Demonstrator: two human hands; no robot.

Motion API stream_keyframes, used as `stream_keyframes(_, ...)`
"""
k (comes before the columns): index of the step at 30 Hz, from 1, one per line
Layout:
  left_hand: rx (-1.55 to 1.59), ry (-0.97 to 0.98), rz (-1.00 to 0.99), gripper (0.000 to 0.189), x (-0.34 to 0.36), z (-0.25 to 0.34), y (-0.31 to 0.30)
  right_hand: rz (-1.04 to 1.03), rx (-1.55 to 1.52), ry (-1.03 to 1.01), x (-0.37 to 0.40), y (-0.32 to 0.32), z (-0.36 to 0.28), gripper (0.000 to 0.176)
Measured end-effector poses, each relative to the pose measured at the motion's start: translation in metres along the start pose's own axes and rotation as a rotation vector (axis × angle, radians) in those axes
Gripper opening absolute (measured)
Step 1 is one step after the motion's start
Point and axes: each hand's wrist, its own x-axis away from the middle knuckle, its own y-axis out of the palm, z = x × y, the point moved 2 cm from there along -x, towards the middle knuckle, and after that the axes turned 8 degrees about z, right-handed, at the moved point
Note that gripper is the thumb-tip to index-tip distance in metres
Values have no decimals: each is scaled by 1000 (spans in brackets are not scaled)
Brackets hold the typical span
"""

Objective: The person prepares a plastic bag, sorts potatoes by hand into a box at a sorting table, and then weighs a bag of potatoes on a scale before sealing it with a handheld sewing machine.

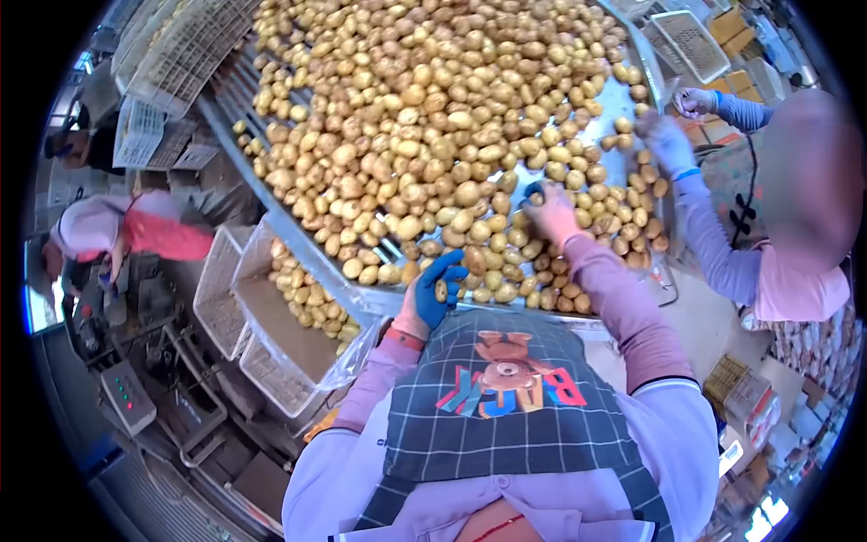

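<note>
Potatoes (424, 135) lie heaped across a metal sorting table (271, 206) in front of me. My left hand (433, 291), in a glove with a blue palm, is at the near edge with its fingers curled round a small potato (441, 291). Farther in, among the potatoes right of centre, my right hand (553, 214) reaches down with bent fingers. Blue shows at its fingertips, and whatever they grip is hidden. Several potatoes touch or surround that hand.
Left of the table, a plastic-lined crate (289, 348) holds potatoes (312, 294). A co-worker (804, 208) stands at the right edge, one gloved hand (668, 144) by the potatoes. Another person (126, 226) bends over at left. White crates (185, 59) stand at the upper left.
</note>
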Motion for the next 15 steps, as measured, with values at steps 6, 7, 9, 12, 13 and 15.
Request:
stream_keyframes(6,-219,198,-7,43,-25,-10,37,-255,-97,-352,39,-34,-140,37)
stream_keyframes(7,-229,214,-36,43,-31,-17,30,-333,-59,-370,25,-36,-141,41)
stream_keyframes(9,572,-313,-130,46,-25,-30,25,23,211,-212,-46,-42,-103,28)
stream_keyframes(12,439,-376,-259,46,-6,-11,45,-185,148,121,-118,-51,-32,28)
stream_keyframes(13,354,-324,-98,49,-6,-13,47,-248,264,8,-115,-41,-28,32)
stream_keyframes(15,416,-327,-98,50,-18,-17,38,-386,402,-19,-95,-35,-30,46)
